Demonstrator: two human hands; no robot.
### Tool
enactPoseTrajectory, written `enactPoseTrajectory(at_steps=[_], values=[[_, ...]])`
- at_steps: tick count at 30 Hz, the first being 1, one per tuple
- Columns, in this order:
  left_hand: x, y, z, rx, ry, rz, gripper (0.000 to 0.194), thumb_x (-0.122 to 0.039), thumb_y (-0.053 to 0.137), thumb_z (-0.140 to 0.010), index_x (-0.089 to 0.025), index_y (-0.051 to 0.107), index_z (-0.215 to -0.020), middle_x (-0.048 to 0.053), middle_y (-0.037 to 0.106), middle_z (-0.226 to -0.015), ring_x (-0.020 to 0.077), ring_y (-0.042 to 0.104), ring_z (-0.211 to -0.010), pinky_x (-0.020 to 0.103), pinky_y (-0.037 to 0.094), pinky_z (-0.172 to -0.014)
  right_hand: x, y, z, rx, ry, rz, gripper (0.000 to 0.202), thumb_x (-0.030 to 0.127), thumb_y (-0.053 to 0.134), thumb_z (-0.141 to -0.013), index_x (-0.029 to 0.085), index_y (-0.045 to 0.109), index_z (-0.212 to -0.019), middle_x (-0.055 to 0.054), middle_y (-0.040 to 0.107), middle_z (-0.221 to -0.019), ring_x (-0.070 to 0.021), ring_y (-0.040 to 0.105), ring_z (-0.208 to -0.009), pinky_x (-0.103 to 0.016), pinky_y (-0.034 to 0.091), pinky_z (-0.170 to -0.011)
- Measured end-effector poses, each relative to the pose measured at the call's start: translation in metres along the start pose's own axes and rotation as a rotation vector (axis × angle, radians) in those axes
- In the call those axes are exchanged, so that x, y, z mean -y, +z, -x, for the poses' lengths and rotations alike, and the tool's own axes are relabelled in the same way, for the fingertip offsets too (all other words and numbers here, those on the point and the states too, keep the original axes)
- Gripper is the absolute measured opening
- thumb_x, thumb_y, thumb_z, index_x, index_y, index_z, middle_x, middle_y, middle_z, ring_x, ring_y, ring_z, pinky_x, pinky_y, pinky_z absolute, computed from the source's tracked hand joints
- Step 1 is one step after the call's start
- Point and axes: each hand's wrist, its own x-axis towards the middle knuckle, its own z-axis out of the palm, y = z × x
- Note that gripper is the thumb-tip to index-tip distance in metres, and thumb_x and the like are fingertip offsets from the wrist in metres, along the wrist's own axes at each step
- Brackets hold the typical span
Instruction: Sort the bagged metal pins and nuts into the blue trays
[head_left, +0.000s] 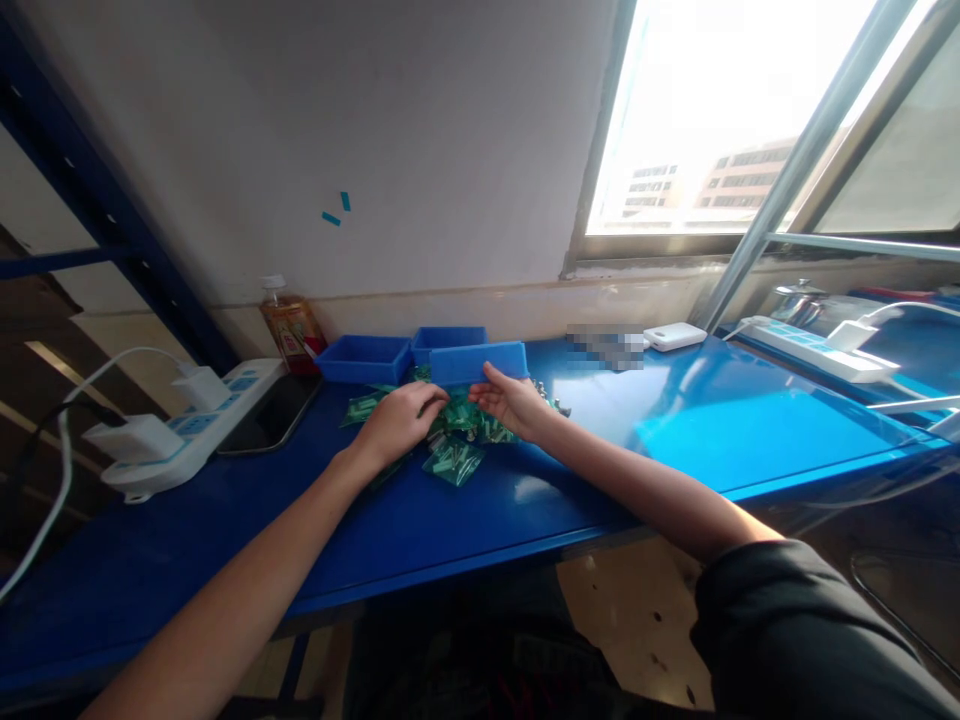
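My left hand (401,415) reaches into a pile of small green-tinted plastic bags (454,460), its thumb and fingers pinched together. Whatever lies between those fingertips is too small to make out. Facing it from the other side is my right hand (514,400), palm turned left, thumb raised apart from the curled fingers. Its thumb overlaps the front of a blue plastic bin (472,363), and its fingertips are close to the bags. Small metal-looking pieces show in and among the bags. Both hands partly cover the pile.
Two more blue bins (364,358) stand behind the pile against the wall. At left are a bottle (292,325), a dark phone (270,415) and a power strip (191,425) with plugs and cables. A white device (675,336) and another power strip (821,348) lie at right.
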Motion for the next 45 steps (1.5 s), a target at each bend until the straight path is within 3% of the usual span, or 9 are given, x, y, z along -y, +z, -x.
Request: enactPoseTrajectory(at_steps=[8, 11, 15, 22, 29, 34, 38, 42, 45], values=[[-0.007, -0.001, -0.002, -0.084, -0.222, 0.195, 0.045, -0.057, 0.05, -0.085, -0.017, 0.072, -0.088, 0.009, 0.072, -0.086, 0.0271, 0.065, -0.082, 0.034, 0.046, -0.075, 0.016, -0.001, 0.007, 0.104, 0.201, -0.083, 0.035, 0.051, 0.057, -0.088, 0.017, 0.054, -0.082, -0.003, 0.067, -0.069, -0.0133, 0.065, -0.058, -0.019, 0.049, -0.042], [-0.009, 0.001, -0.006, -0.152, -0.416, 0.456, 0.059, -0.065, 0.043, -0.085, -0.013, 0.072, -0.085, 0.01, 0.073, -0.08, 0.0248, 0.064, -0.074, 0.031, 0.046, -0.064, 0.012, 0.0, 0.009, 0.138, 0.205, -0.038, 0.033, 0.051, 0.06, -0.086, 0.018, 0.055, -0.085, -0.001, 0.066, -0.074, -0.014, 0.066, -0.063, -0.019, 0.049, -0.043], [-0.012, 0.005, -0.016, -0.265, -0.621, 0.818, 0.048, -0.06, 0.068, -0.068, -0.013, 0.067, -0.072, 0.008, 0.069, -0.07, 0.0175, 0.057, -0.059, 0.025, 0.038, -0.05, 0.008, 0.001, 0.008, 0.145, 0.184, 0.001, 0.033, 0.052, 0.062, -0.084, 0.02, 0.055, -0.087, -0.002, 0.065, -0.083, -0.0174, 0.066, -0.079, -0.027, 0.056, -0.058], [-0.016, -0.004, -0.024, -0.417, -0.538, 1.044, 0.034, -0.046, 0.071, -0.068, -0.017, 0.054, -0.07, 0.0, 0.058, -0.065, 0.009, 0.051, -0.051, 0.022, 0.04, -0.047, 0.029, 0.003, 0.016, 0.259, 0.242, 0.055, 0.063, 0.069, 0.053, -0.079, 0.019, 0.051, -0.117, -0.012, 0.065, -0.098, -0.0277, 0.066, -0.092, -0.045, 0.058, -0.067], [-0.002, -0.012, -0.022, -0.383, -0.416, 0.983, 0.039, -0.052, 0.07, -0.069, -0.016, 0.053, -0.073, 0.0, 0.058, -0.068, 0.0085, 0.055, -0.057, 0.022, 0.047, -0.057, 0.04, 0.005, 0.02, 0.258, 0.169, 0.06, 0.051, 0.059, 0.055, -0.083, 0.021, 0.051, -0.117, -0.012, 0.062, -0.113, -0.0254, 0.067, -0.092, -0.028, 0.056, -0.053], [0.002, -0.006, -0.019, -0.239, -0.309, 0.732, 0.047, -0.064, 0.057, -0.077, -0.016, 0.06, -0.077, 0.005, 0.064, -0.075, 0.0162, 0.061, -0.068, 0.029, 0.05, -0.065, 0.054, 0.019, 0.024, 0.158, -0.124, 0.081, 0.02, 0.039, 0.06, -0.085, 0.022, 0.053, -0.094, -0.003, 0.064, -0.094, -0.0163, 0.067, -0.08, -0.019, 0.05, -0.049], [0.001, -0.009, -0.01, -0.062, -0.179, 0.426, 0.044, -0.057, 0.073, -0.065, -0.019, 0.07, -0.088, 0.008, 0.07, -0.093, 0.028, 0.061, -0.094, 0.037, 0.048, -0.084, 0.079, 0.018, 0.015, -0.041, -0.513, 0.271, 0.014, 0.033, 0.058, -0.086, 0.023, 0.05, -0.091, 0.001, 0.058, -0.083, -0.0115, 0.064, -0.069, -0.026, 0.053, -0.065], [0.012, -0.013, -0.003, 0.074, -0.086, 0.183, 0.045, -0.049, 0.076, -0.064, -0.023, 0.071, -0.1, 0.009, 0.069, -0.11, 0.0315, 0.06, -0.103, 0.037, 0.047, -0.088, 0.092, -0.012, -0.018, -0.317, -0.858, 0.819, 0.015, 0.032, 0.049, -0.089, 0.021, 0.056, -0.098, -0.003, 0.059, -0.088, -0.0136, 0.061, -0.07, -0.03, 0.049, -0.071], [0.021, -0.014, -0.003, 0.062, -0.05, 0.059, 0.026, -0.037, 0.063, -0.077, -0.023, 0.071, -0.096, 0.008, 0.07, -0.103, 0.0284, 0.064, -0.095, 0.036, 0.049, -0.084, 0.083, -0.04, -0.047, -0.4, -0.837, 1.32, 0.02, 0.025, 0.051, -0.086, 0.018, 0.062, -0.101, -0.008, 0.064, -0.093, -0.0186, 0.06, -0.075, -0.034, 0.046, -0.077]])
